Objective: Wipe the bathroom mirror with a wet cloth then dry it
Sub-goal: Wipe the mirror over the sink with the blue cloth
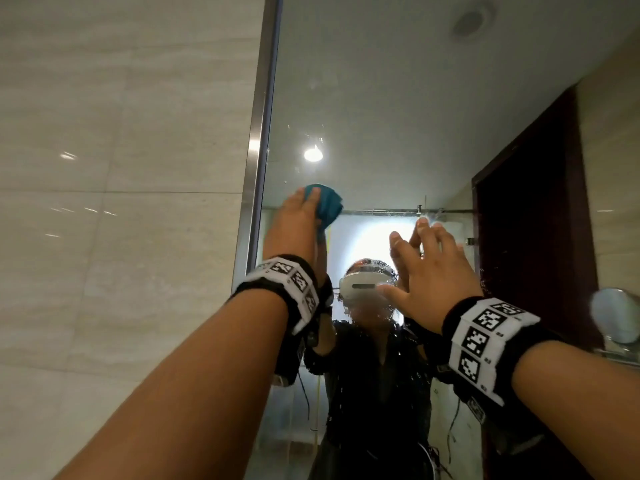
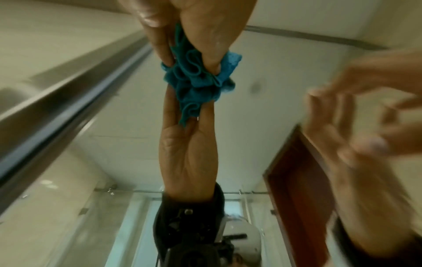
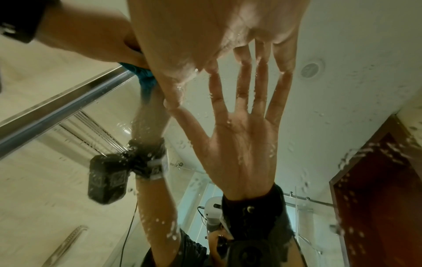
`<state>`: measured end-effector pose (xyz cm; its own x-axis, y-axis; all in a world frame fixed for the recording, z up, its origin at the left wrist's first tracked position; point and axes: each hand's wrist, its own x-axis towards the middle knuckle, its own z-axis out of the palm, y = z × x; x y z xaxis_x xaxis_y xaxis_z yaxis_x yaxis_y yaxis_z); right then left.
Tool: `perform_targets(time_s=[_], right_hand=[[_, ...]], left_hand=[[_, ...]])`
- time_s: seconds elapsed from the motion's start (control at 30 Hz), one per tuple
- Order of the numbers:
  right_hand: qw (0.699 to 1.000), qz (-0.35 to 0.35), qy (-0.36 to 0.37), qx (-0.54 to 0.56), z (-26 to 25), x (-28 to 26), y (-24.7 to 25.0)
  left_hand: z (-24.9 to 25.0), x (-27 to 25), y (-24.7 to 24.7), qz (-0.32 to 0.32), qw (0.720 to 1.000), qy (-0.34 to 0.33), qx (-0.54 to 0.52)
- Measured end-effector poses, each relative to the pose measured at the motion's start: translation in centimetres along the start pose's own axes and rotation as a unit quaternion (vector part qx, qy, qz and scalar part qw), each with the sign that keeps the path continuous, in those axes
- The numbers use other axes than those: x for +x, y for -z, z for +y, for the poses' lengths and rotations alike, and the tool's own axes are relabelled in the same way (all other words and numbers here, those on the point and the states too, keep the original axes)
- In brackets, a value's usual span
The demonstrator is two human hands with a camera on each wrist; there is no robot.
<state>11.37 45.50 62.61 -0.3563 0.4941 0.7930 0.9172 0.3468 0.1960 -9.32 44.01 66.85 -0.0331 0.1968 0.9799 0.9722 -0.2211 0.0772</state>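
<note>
Up near the metal frame [image 1: 256,161], the left hand [image 1: 294,220] clutches a bunched teal cloth [image 1: 325,202] against the wet mirror [image 1: 398,98]; the right hand [image 1: 426,271] lies flat on the glass, fingers [image 3: 283,59] spread.

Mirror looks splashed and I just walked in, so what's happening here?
A person is wiping the bathroom mirror. Their left hand grips a bunched teal cloth and presses it to the glass near the mirror's left frame. The right hand is spread open, its fingertips touching the glass. Water droplets cover the lower glass, so this looks like the wet wipe; drying has not begun.
</note>
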Motion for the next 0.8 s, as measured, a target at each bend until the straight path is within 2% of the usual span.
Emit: perform_targets(time_s=[0.1, 0.17, 0.2, 0.33, 0.43, 0.57, 0.7, 0.8], right_hand=[[1.000, -0.006, 0.003, 0.001, 0.0, 0.0, 0.0], [1.000, -0.011, 0.006, 0.004, 0.0, 0.0, 0.1], [1.000, -0.011, 0.006, 0.005, 0.1, 0.0, 0.1], [1.000, -0.007, 0.004, 0.002, 0.2, 0.1, 0.1], [1.000, -0.008, 0.000, -0.010, 0.1, 0.1, 0.2], [0.999, 0.023, -0.009, -0.040, -0.2, 1.3, 1.9], [0.998, -0.026, -0.053, 0.003, 0.5, 2.7, 2.4], [0.997, -0.046, -0.051, 0.022, 0.6, 2.9, 2.1]], left_hand=[[-2.0, 2.7, 1.5, 0.035, 0.995, 0.098, -0.011], [-2.0, 3.1, 1.7, 0.045, 0.990, 0.127, -0.030], [-1.5, 3.0, 1.5, 0.046, 0.991, 0.122, -0.036], [0.7, 2.0, -0.8, 0.015, 0.997, 0.028, -0.072], [2.3, -0.1, -2.2, -0.002, 0.999, -0.034, -0.029], [1.0, 0.8, -1.4, -0.035, 0.998, -0.056, -0.012], [-0.7, 2.5, 1.9, -0.007, 0.998, 0.028, 0.054], [-1.1, 2.9, 3.2, -0.008, 0.994, 0.078, 0.079]])
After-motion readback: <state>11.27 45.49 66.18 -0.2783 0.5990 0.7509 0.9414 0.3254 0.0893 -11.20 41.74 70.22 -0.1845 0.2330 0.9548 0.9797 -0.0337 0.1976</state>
